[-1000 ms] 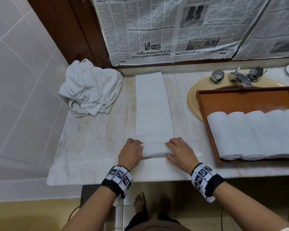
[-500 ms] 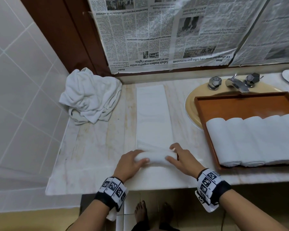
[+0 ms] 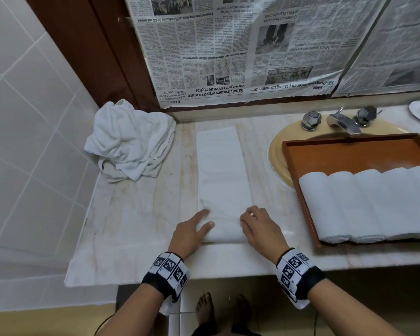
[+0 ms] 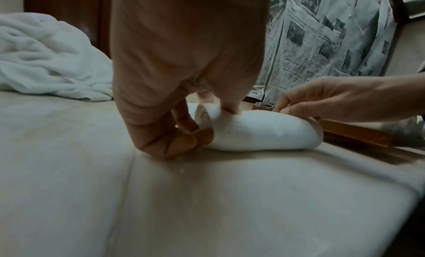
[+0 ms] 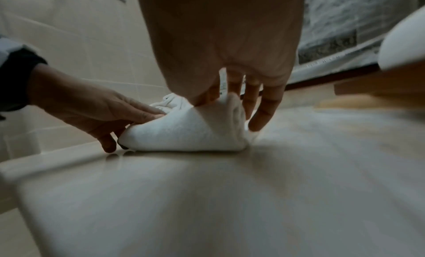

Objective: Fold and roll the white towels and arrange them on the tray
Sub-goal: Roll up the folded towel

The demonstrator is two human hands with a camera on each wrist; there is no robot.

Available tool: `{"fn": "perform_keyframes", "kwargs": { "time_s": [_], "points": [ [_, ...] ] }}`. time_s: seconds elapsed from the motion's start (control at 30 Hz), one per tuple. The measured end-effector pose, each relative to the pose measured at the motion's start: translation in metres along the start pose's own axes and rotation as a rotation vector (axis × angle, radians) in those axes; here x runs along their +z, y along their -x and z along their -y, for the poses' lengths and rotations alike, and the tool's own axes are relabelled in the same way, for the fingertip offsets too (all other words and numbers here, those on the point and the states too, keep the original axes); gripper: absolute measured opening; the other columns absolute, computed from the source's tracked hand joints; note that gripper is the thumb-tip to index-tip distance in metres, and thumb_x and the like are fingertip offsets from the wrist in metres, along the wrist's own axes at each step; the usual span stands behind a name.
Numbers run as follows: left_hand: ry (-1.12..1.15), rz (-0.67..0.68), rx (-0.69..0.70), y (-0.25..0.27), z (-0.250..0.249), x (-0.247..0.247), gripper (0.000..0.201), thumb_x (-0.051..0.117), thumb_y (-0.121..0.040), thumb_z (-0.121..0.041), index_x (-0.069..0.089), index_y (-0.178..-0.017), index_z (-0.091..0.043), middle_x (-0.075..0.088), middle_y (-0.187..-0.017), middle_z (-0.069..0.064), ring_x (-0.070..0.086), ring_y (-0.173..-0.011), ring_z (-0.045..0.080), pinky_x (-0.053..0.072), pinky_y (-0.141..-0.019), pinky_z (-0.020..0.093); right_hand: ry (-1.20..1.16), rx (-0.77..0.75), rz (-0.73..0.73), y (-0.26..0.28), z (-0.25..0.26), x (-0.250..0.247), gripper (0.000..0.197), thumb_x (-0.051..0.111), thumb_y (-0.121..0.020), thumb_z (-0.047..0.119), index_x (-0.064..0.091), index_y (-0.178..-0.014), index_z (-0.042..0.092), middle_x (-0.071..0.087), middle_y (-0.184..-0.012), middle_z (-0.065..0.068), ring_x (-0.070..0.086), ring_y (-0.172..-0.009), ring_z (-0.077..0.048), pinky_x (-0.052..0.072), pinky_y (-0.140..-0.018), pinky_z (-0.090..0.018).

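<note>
Since a second ago, we are rolling the towel (image 3: 222,180) farther along the worktop (image 3: 131,229); our left hand (image 3: 189,232) and right hand (image 3: 261,229) are pinching its rolled near end, left of the tray (image 3: 349,151).

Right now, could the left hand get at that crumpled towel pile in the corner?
Probably yes: the marble counter between the left hand and the crumpled towel pile looks bare, though it must first release the half-rolled towel.
</note>
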State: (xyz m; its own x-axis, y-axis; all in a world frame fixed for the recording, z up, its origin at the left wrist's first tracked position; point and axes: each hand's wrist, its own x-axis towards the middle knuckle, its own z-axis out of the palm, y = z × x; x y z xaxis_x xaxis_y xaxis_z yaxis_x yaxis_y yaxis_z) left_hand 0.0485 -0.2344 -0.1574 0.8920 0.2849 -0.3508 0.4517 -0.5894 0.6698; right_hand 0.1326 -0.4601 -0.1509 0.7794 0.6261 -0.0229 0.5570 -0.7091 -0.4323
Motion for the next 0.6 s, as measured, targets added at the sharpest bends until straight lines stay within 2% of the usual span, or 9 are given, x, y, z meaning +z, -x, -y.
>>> {"fn": "perform_keyframes", "kwargs": {
  "time_s": [0.07, 0.13, 0.2, 0.27, 0.33, 0.4, 0.47, 0.53, 0.6],
  "points": [
    [-0.018, 0.019, -0.010, 0.001, 0.002, 0.002, 0.046, 0.048, -0.096, -0.062, 0.048, -0.139, -0.046, 0.063, -0.132, -0.003, 0.056, -0.121, 0.024, 0.044, -0.103, 0.037, -0.032, -0.060, 0.044, 0.003, -0.006, -0.003, 0.045, 0.039, -0.094, 0.050, 0.059, -0.115, 0.014, 0.051, -0.118, 0.002, 0.049, -0.106, -0.019, 0.045, -0.070, -0.027],
    [-0.051, 0.004, -0.029, 0.003, 0.000, 0.003, 0.046, 0.047, -0.097, -0.061, 0.055, -0.135, -0.038, 0.065, -0.130, -0.001, 0.056, -0.122, 0.023, 0.044, -0.102, 0.036, -0.018, -0.122, 0.111, 0.008, -0.012, -0.004, 0.055, 0.057, -0.085, 0.053, 0.056, -0.123, 0.014, 0.049, -0.125, 0.001, 0.046, -0.112, -0.017, 0.050, -0.079, -0.029],
    [-0.095, -0.034, -0.043, 0.004, -0.005, 0.004, 0.046, 0.047, -0.097, -0.060, 0.059, -0.131, -0.032, 0.067, -0.121, 0.001, 0.059, -0.116, 0.022, 0.046, -0.096, 0.034, 0.030, -0.163, 0.122, 0.012, -0.015, -0.001, 0.055, 0.068, -0.079, 0.040, 0.057, -0.124, 0.011, 0.052, -0.125, -0.003, 0.049, -0.114, -0.022, 0.054, -0.082, -0.036],
    [-0.110, -0.059, -0.042, 0.008, -0.007, 0.006, 0.046, 0.046, -0.097, -0.060, 0.058, -0.130, -0.031, 0.064, -0.116, 0.001, 0.059, -0.111, 0.022, 0.046, -0.091, 0.033, -0.017, -0.127, 0.105, 0.011, -0.015, 0.002, 0.047, 0.068, -0.083, 0.030, 0.059, -0.124, 0.009, 0.052, -0.125, -0.004, 0.049, -0.115, -0.022, 0.053, -0.084, -0.035],
    [-0.095, -0.094, 0.001, 0.013, -0.006, 0.009, 0.043, 0.048, -0.098, -0.056, 0.054, -0.133, -0.033, 0.050, -0.123, -0.001, 0.055, -0.112, 0.020, 0.046, -0.091, 0.034, -0.099, -0.076, 0.129, 0.007, -0.014, 0.000, 0.044, 0.065, -0.088, 0.028, 0.059, -0.127, 0.010, 0.050, -0.125, -0.002, 0.045, -0.117, -0.019, 0.047, -0.090, -0.031],
    [-0.134, -0.144, 0.122, 0.017, -0.004, 0.011, 0.039, 0.050, -0.099, -0.049, 0.050, -0.136, -0.038, 0.038, -0.132, -0.007, 0.050, -0.114, 0.018, 0.050, -0.088, 0.035, -0.172, -0.037, 0.180, 0.001, -0.012, -0.005, 0.041, 0.066, -0.089, 0.028, 0.061, -0.126, 0.010, 0.051, -0.122, -0.003, 0.044, -0.114, -0.018, 0.039, -0.092, -0.026],
    [-0.236, -0.144, 0.234, 0.019, -0.004, 0.010, 0.040, 0.050, -0.098, -0.050, 0.048, -0.137, -0.041, 0.035, -0.137, -0.012, 0.044, -0.115, 0.021, 0.051, -0.084, 0.034, -0.235, 0.008, 0.223, -0.005, -0.011, -0.010, 0.040, 0.066, -0.088, 0.031, 0.064, -0.122, 0.011, 0.053, -0.117, -0.003, 0.046, -0.108, -0.018, 0.031, -0.086, -0.021],
    [-0.341, -0.077, 0.282, 0.020, -0.003, 0.010, 0.054, 0.051, -0.092, -0.062, 0.042, -0.142, -0.041, 0.032, -0.145, -0.014, 0.035, -0.122, 0.022, 0.051, -0.088, 0.037, -0.236, 0.063, 0.241, -0.010, -0.011, -0.012, 0.045, 0.061, -0.085, 0.041, 0.066, -0.120, 0.013, 0.057, -0.116, -0.004, 0.051, -0.108, -0.021, 0.033, -0.087, -0.024],
    [-0.462, -0.033, 0.290, 0.020, -0.002, 0.011, 0.072, 0.052, -0.086, -0.071, 0.032, -0.149, -0.043, 0.029, -0.150, -0.014, 0.032, -0.128, 0.022, 0.050, -0.092, 0.041, -0.208, 0.110, 0.249, -0.015, -0.012, -0.014, 0.040, 0.058, -0.090, 0.039, 0.067, -0.119, 0.012, 0.060, -0.117, -0.006, 0.054, -0.109, -0.024, 0.038, -0.093, -0.029]
  ]
}}
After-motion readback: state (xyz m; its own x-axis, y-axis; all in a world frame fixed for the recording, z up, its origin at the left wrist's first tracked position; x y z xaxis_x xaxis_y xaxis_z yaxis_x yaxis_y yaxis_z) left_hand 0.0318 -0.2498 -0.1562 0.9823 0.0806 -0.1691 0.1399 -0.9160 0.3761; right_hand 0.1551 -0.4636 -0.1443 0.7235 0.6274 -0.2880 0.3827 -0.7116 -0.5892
